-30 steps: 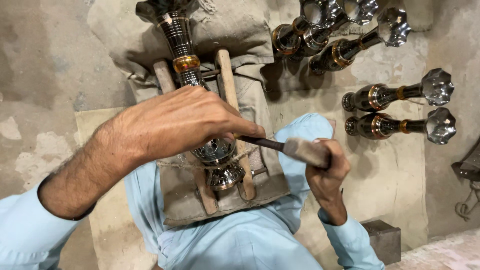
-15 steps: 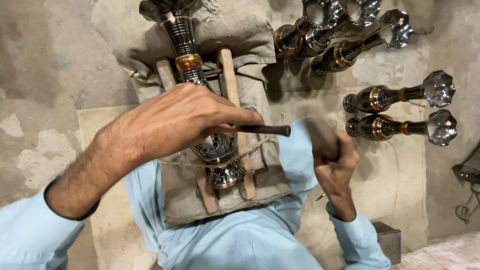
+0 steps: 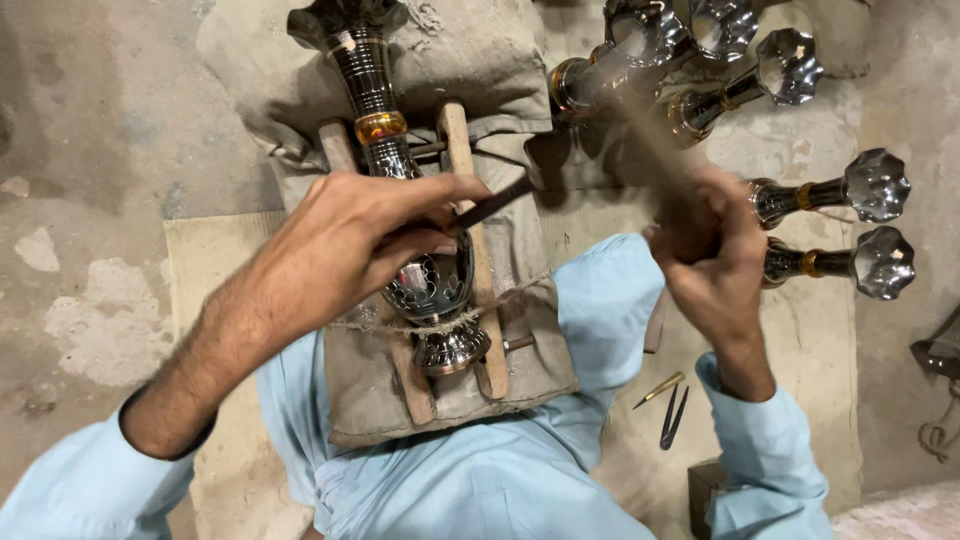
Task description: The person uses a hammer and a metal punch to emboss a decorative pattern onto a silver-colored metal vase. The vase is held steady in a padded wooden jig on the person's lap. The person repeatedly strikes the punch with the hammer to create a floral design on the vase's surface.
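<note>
Carefully now: you're chasing a metal vase (image 3: 430, 290) in its wooden cradle (image 3: 470, 250).
Your left hand (image 3: 370, 230) is pinching the chisel (image 3: 495, 205); your right hand (image 3: 705, 250) is gripping a blurred hammer (image 3: 650, 140), risking a glancing blow on your fingers.

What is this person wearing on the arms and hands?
Both arms are in loose, light blue long sleeves. The left sleeve is pushed up, baring the forearm; the right sleeve ends at the wrist. The left hand and right hand are bare: no gloves, rings or watch visible.
</note>
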